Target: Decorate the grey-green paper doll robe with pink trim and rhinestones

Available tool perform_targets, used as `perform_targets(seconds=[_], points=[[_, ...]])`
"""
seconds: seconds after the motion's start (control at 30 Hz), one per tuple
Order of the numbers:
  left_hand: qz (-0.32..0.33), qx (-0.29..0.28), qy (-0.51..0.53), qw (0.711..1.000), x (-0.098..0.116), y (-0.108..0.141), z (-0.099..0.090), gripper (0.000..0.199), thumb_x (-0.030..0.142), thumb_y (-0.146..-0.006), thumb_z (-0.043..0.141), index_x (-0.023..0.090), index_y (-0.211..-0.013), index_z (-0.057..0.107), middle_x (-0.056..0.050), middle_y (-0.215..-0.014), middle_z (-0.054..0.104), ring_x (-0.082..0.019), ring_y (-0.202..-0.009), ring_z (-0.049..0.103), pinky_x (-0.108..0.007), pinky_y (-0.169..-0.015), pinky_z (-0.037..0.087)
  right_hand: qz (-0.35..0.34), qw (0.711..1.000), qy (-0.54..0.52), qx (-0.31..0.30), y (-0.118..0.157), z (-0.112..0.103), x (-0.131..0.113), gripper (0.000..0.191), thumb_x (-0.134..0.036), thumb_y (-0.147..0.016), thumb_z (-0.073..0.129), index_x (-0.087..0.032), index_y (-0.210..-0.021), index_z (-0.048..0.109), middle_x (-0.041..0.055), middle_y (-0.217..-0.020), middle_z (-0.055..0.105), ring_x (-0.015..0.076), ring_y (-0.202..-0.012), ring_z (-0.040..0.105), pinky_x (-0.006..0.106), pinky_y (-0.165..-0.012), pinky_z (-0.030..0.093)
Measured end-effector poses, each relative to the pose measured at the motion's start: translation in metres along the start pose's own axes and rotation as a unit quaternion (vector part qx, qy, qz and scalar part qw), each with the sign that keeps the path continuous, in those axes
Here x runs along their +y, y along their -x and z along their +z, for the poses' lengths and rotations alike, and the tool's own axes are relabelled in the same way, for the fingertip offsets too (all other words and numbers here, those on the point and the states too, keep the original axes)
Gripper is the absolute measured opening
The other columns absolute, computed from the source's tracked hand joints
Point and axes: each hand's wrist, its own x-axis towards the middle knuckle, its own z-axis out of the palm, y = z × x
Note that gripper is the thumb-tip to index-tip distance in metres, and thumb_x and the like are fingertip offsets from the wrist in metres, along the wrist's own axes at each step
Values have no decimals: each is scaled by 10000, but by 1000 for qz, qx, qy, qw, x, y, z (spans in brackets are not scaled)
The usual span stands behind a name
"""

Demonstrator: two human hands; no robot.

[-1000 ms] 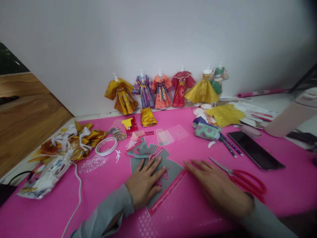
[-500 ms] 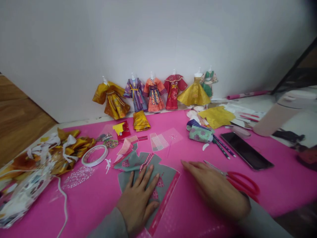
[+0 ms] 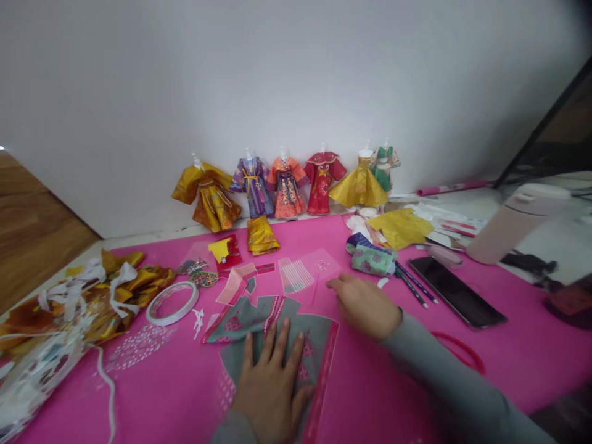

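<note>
My left hand [image 3: 272,385] lies flat, fingers spread, on a grey paper doll garment [image 3: 277,336] with pink flower print and a pink-red trim strip [image 3: 321,382] along its right edge. My right hand [image 3: 363,302] hovers over the pink mat [image 3: 531,351] just right of the garment's top, close to clear sticker sheets [image 3: 308,268]; it is blurred, its fingers loosely bent and holding nothing I can see. My right sleeve hides most of the red scissors [image 3: 460,354].
Several dressed paper doll figures [image 3: 289,185] stand along the white wall. A tape roll [image 3: 172,302], gold foil scraps [image 3: 115,287], a phone [image 3: 456,290], pencils [image 3: 414,283], a green floral roll [image 3: 372,260] and yellow paper [image 3: 400,227] lie around.
My right hand moved from beside the scissors up and left toward the sticker sheets. My left hand stayed on the garment. The view shifted, so everything sits lower and further left.
</note>
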Motion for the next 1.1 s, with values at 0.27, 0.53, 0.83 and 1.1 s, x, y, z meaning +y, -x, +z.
perform_targets(seconds=[0.27, 0.53, 0.83, 1.1], points=[[31, 45, -15, 998, -6, -4, 7, 655, 548, -823, 510, 286, -1407, 375, -194, -1459, 325, -440, -1295, 334, -761, -977, 23, 19, 999, -23, 25, -29, 37, -24, 203, -211, -914, 431, -153, -994, 608, 94, -934, 653, 190, -804, 638, 268, -667, 427], [12, 12, -41, 999, 8, -14, -19, 640, 522, -794, 545, 248, -1365, 453, -199, -1404, 423, -422, -1283, 365, -748, -1000, 90, 70, 996, -31, 34, -27, 50, -20, 138, -145, -823, 468, -139, -911, 574, 98, -844, 675, 210, -761, 632, 281, -617, 391], [0, 48, -37, 998, 17, -29, -43, 391, 455, -833, 500, 231, -1125, 632, -141, -1330, 525, -368, -1232, 447, -685, -1036, 147, 93, 994, -49, 30, -18, 46, -7, 233, -81, -707, 517, -154, -923, 563, 96, -774, 688, 237, -722, 647, 285, -562, 377], [18, 87, -20, 996, 11, -92, -44, 442, 204, -846, 419, 55, -1248, 526, -215, -1361, 472, -327, -1261, 432, -533, -1069, 270, 97, 993, -57, 44, -12, 41, -8, 315, -70, -661, 523, -135, -967, 551, 109, -776, 708, 266, -702, 666, 297, -524, 386]])
